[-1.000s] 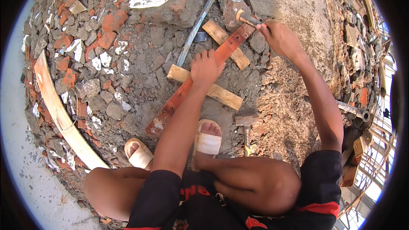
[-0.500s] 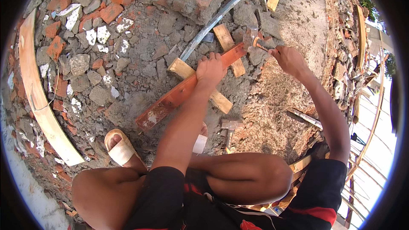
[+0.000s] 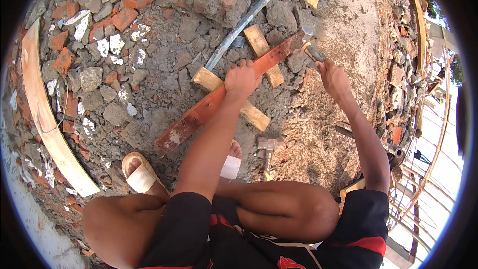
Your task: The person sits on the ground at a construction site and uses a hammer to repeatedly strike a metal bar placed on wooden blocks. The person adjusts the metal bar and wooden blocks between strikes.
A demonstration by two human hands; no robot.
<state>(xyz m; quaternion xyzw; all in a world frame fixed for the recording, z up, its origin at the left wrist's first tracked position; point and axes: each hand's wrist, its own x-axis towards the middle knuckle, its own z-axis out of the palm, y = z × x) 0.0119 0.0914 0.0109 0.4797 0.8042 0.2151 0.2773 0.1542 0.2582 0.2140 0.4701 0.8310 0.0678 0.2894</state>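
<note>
My left hand is wrapped over a long red-painted wooden board and holds it down. The board lies slantwise across two short wooden pieces, a nearer wood block and a farther wood block. In my right hand is a hammer, gripped by its handle. The hammer's metal head is at the far right end of the board; whether it touches the wood I cannot tell.
Broken bricks and concrete rubble cover the ground on the left. A bluish bar lies beyond the board. Close to my knee rests a second hammer. A long pale plank lies at the far left.
The hammer head has moved right and slightly away, now at the board's end. My right forearm has shifted left. My left hand stays on the board.
</note>
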